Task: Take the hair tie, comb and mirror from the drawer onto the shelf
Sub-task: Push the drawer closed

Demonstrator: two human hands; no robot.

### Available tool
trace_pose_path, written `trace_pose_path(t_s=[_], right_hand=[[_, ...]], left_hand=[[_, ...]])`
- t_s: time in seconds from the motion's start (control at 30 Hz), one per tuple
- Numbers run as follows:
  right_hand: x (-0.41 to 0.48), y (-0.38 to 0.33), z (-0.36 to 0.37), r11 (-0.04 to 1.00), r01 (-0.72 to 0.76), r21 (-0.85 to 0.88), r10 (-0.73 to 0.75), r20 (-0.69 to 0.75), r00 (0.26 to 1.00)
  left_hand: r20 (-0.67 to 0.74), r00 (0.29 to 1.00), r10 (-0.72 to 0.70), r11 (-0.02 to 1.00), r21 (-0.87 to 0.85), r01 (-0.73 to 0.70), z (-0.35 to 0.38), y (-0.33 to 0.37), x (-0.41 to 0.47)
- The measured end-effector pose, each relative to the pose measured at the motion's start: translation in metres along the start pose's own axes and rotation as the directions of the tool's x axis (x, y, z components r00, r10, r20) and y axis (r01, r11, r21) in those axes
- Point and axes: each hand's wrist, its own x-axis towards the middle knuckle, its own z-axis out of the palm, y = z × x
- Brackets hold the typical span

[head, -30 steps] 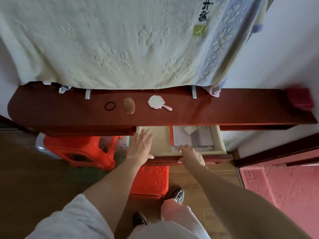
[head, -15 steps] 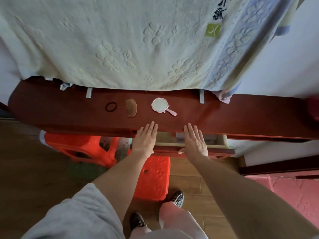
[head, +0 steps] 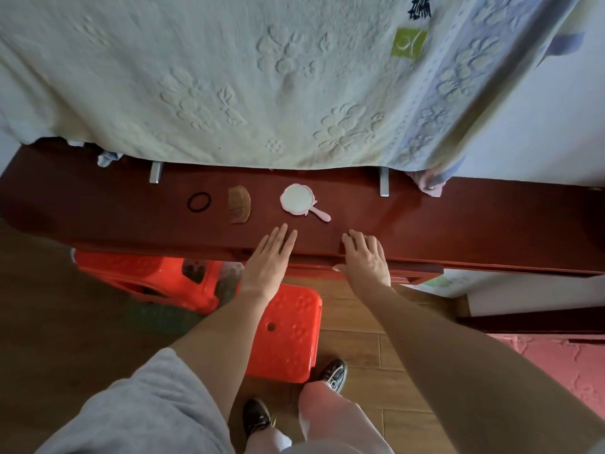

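On the dark red wooden shelf (head: 458,224) lie a black hair tie (head: 198,201), a wooden comb (head: 239,204) and a small pink hand mirror (head: 298,202), side by side from left to right. My left hand (head: 270,258) and my right hand (head: 365,257) rest flat, fingers extended, against the drawer front (head: 415,273) at the shelf's near edge. The drawer is pushed in, with only its front strip showing. Neither hand holds anything.
A pale embossed towel (head: 262,77) hangs over the wall behind the shelf. Two red plastic stools (head: 281,332) stand on the wooden floor below the shelf. A pink mat (head: 556,362) lies at the right. My feet are near the closer stool.
The drawer, open with papers showing a second ago, has been pushed shut by both hands, which moved forward under the shelf edge. The items on the shelf have not moved.
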Motion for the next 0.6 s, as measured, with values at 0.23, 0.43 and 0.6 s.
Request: trace_pose_path(t_s=[0.23, 0.43, 0.6], right_hand=[[0.007, 0.009, 0.008, 0.996, 0.072, -0.059, -0.076, -0.082, 0.994], [0.009, 0.010, 0.012, 0.997, 0.055, -0.049, -0.062, -0.159, 0.985], [0.011, 0.008, 0.011, 0.999, 0.026, 0.027, -0.021, -0.185, 0.983]], left_hand=[[-0.045, 0.999, -0.009, 0.999, -0.047, 0.006, -0.009, 0.001, 0.018], [-0.046, 0.999, -0.022, 0.999, 0.047, 0.024, -0.013, 0.005, 0.026], [-0.023, 0.997, -0.077, 0.997, 0.003, 0.077, -0.021, 0.012, 0.028]])
